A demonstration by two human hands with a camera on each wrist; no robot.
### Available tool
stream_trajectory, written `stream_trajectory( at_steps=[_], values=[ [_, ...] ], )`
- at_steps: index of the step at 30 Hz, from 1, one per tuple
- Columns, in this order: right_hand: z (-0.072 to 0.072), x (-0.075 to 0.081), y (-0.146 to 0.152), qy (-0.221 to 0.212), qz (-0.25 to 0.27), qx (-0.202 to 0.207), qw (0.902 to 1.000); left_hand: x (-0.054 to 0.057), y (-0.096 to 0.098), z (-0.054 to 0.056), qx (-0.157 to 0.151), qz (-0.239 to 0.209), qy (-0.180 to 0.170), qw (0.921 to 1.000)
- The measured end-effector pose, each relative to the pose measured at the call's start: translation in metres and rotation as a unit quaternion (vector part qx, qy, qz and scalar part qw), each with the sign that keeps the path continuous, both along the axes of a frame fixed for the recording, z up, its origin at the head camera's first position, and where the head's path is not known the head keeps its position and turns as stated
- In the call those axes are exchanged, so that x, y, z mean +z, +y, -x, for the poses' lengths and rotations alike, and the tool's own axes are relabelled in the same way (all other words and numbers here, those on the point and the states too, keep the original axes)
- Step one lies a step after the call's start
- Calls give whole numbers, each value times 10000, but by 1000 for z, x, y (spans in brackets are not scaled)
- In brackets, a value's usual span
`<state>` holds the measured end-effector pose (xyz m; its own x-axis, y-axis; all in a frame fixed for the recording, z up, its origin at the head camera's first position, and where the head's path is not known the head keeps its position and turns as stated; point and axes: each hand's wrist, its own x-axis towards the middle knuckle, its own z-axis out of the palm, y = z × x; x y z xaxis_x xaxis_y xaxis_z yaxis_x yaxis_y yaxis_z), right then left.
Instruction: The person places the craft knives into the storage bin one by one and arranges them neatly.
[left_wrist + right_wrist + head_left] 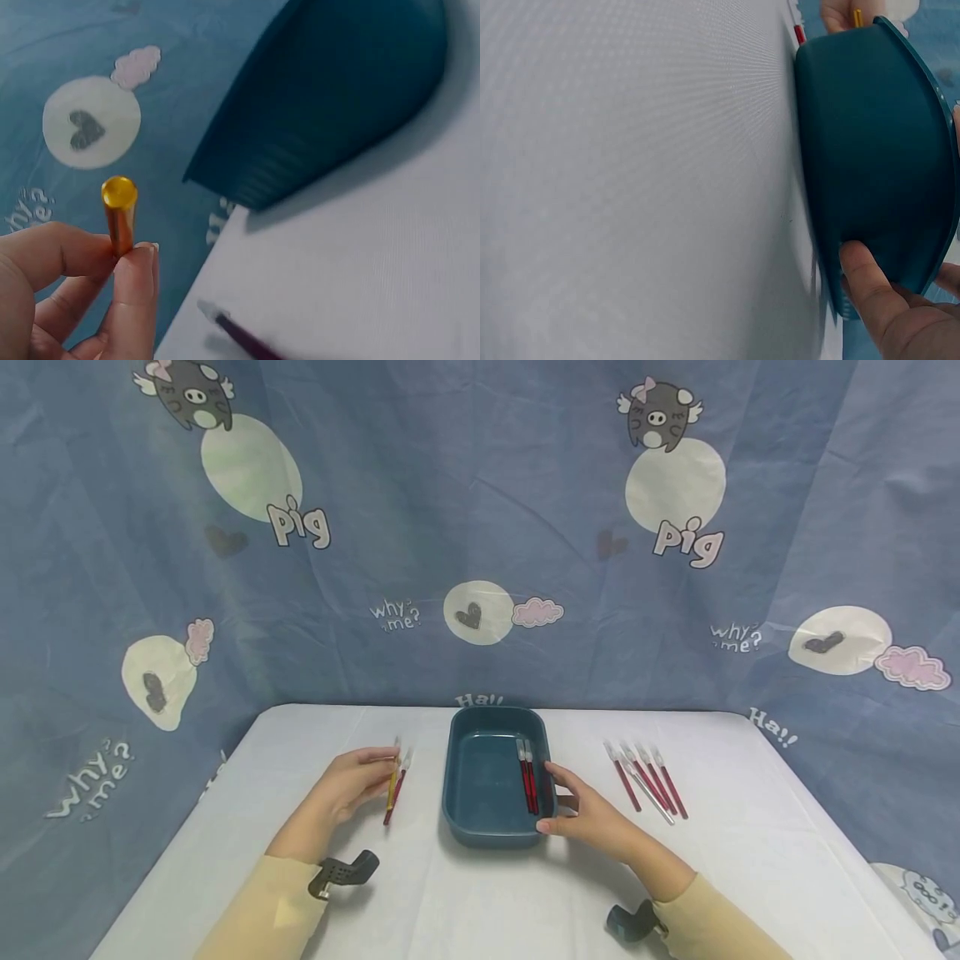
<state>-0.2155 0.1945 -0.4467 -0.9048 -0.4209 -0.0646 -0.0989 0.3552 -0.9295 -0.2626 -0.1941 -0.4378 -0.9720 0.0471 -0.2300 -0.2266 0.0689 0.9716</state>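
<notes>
My left hand (363,781) pinches a slim gold pen-like stick (121,217) between thumb and fingertips; its plain round end faces the left wrist camera. Just beside it on the table lies a dark red stick with a pale tip (397,795). A dark teal rectangular tray (468,837) stands at the middle, with two red pale-tipped sticks (528,785) lying along its right side. At the tray's near right corner, my right hand (588,814) grips it, the thumb (864,271) against the outer wall and other fingers by the right rim.
Right of the tray, several red sticks with pale tips (663,785) lie side by side, with a silver one (652,797) among them. A white cloth covers the table (465,910). Behind hangs a blue printed curtain (480,510) that meets the table's far edge.
</notes>
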Motion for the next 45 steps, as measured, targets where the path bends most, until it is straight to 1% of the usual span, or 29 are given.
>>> stream_trajectory(
  at_steps=[4, 7, 15, 20, 24, 31, 38, 42, 45],
  values=[
    [0, 0, -1, -11, 3, -16, 10000, 4, 8, -1, -71, -131, 156, 9998],
    [0, 0, -1, -8, 6, -27, 10000, 8, 16, -3, -143, -142, 270, 9994],
    [0, -1, 0, -20, 28, -4, 10000, 13, 35, -5, -150, -4, 344, 9993],
    [1, -1, 0, -6, 15, -5, 10000, 16, 49, -6, -160, -118, 375, 9991],
    [1, -1, 0, 11, 1, -30, 10000, 18, 62, -5, -159, -259, 361, 9989],
    [0, -1, -1, -14, -22, -63, 10000, 22, 83, -1, -250, -186, 450, 9985],
    [0, 0, 0, -17, -31, -60, 10000, 24, 105, -1, -340, 29, 572, 9978],
    [0, 1, 0, -29, -47, -69, 10000, 26, 117, 0, -423, 55, 664, 9969],
    [0, 2, -1, -45, -63, -69, 9999, 27, 125, 0, -477, -29, 713, 9963]
  ],
)
